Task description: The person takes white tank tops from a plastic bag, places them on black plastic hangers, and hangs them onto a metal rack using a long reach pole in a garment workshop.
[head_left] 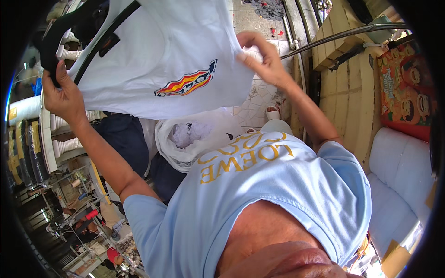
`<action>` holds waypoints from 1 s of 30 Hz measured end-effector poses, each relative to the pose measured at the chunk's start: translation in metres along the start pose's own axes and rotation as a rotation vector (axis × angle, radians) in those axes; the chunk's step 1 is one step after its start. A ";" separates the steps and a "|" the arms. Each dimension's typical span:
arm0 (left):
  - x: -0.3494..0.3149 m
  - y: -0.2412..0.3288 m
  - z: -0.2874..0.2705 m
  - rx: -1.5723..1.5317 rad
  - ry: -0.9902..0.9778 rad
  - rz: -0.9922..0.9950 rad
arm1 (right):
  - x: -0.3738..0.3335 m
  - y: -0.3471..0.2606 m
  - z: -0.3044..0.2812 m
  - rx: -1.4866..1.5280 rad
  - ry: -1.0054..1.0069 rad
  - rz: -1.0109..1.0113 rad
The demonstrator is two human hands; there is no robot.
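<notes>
A white shirt [134, 69] with black trim and a red, yellow and black print [187, 84] is stretched between my raised hands at the top of the view. My left hand [65, 97] grips it at the black-trimmed left end, thumb on top and the other fingers partly hidden. At the opposite edge, my right hand [266, 62] pinches the white cloth between thumb and fingers, slightly blurred. Below the shirt's hanging edge stands an open clear plastic bag [167, 150], with pale cloth [192, 134] inside.
Dark cloth [123, 141] is heaped left of the bag. White spools [67, 146] and black wrapped rolls [34, 150] line the left side, above a cluttered thread stand [90, 215]. Wooden boards [343, 88] and a pale blue padded seat [398, 162] are at right. A cable [343, 38] crosses the upper right.
</notes>
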State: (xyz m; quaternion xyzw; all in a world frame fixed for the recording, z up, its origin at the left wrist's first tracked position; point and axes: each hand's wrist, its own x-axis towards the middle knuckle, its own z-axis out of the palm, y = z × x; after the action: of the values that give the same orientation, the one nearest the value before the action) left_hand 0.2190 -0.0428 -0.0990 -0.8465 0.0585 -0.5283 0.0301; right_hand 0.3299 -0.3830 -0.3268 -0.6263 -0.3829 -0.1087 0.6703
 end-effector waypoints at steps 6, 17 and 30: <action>-0.005 -0.022 -0.005 0.004 -0.037 -0.073 | -0.028 0.030 -0.017 -0.356 -0.798 0.077; -0.026 -0.053 -0.031 0.144 -0.080 -0.136 | -0.032 -0.029 -0.078 -0.414 -0.307 0.006; -0.011 -0.007 -0.046 0.194 -0.067 -0.159 | -0.062 0.146 -0.211 -0.161 0.791 0.292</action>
State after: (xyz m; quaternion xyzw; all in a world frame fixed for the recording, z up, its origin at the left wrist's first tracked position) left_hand 0.1731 -0.0340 -0.0880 -0.8587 -0.0609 -0.5038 0.0718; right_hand 0.4583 -0.5705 -0.4611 -0.6345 0.0058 -0.2740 0.7227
